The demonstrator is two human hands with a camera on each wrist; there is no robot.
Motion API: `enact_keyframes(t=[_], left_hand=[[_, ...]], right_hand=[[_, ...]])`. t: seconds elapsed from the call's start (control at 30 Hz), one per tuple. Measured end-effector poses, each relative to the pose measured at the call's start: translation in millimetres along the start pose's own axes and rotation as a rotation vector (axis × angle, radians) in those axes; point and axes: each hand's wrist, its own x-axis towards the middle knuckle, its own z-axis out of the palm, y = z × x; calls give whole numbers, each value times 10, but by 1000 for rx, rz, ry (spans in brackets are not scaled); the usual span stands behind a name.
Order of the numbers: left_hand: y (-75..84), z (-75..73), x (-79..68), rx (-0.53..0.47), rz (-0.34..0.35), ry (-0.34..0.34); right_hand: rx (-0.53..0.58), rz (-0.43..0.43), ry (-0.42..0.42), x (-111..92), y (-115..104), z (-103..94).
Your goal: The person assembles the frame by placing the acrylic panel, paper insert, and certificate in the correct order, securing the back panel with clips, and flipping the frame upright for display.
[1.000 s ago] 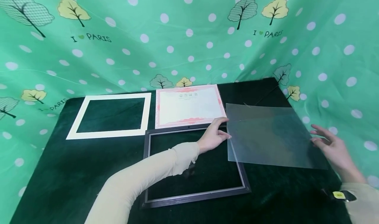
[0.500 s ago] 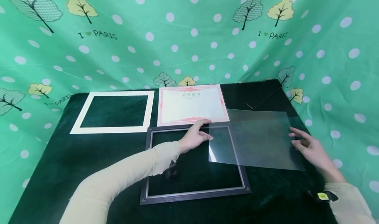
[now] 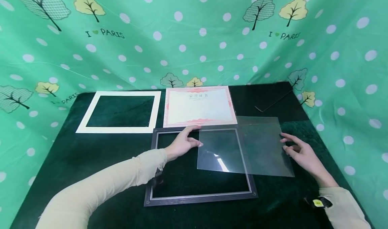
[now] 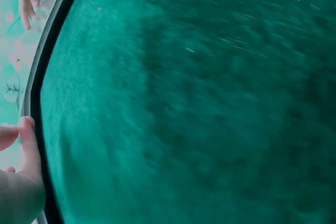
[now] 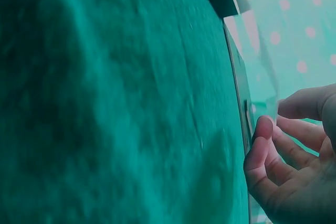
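A clear, glossy sheet (image 3: 263, 151) spans between my two hands in the head view, its left half overlapping the dark picture frame (image 3: 200, 199) on the table. At the sheet's left edge, my left hand (image 3: 179, 146) holds it by fingertips and thumb, over the frame's opening. My right hand (image 3: 303, 156) grips the opposite edge, to the right of the frame. In the right wrist view the right hand (image 5: 294, 166) has the sheet (image 5: 262, 77) between thumb and curled fingers. The left wrist view catches the left hand (image 4: 26, 182) at its lower left corner.
Behind the frame lies a certificate (image 3: 200, 109) with a pink border. A white mat border (image 3: 122, 130) lies at the back left. A black board (image 3: 248, 97) with a thin stand piece is at the back right. A green dotted curtain (image 3: 194, 23) encloses the table (image 3: 115, 188).
Both hands have moved left with the clear sheet, bringing it from beside the picture frame to over its right half. The view has shifted slightly.
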Motion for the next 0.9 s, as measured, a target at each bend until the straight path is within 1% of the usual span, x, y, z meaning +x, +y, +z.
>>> enact_keyframes(t=[0.23,0.37,0.53,0.67,0.9], left_hand=[[-74,-122,-119,16,16,31],[-85,-193,-225,48,12,43],[-144,-289,-364,84,1,41],[-185,-352,-446,86,-6,42],[-218,-426,-546,96,-1,54]], right_hand=[[39,-30,-13,41,-103,111],[64,-39,-30,57,-148,169],[86,-63,-61,64,-202,245],[94,-52,-75,76,-256,299],[106,-16,-108,90,-346,370]])
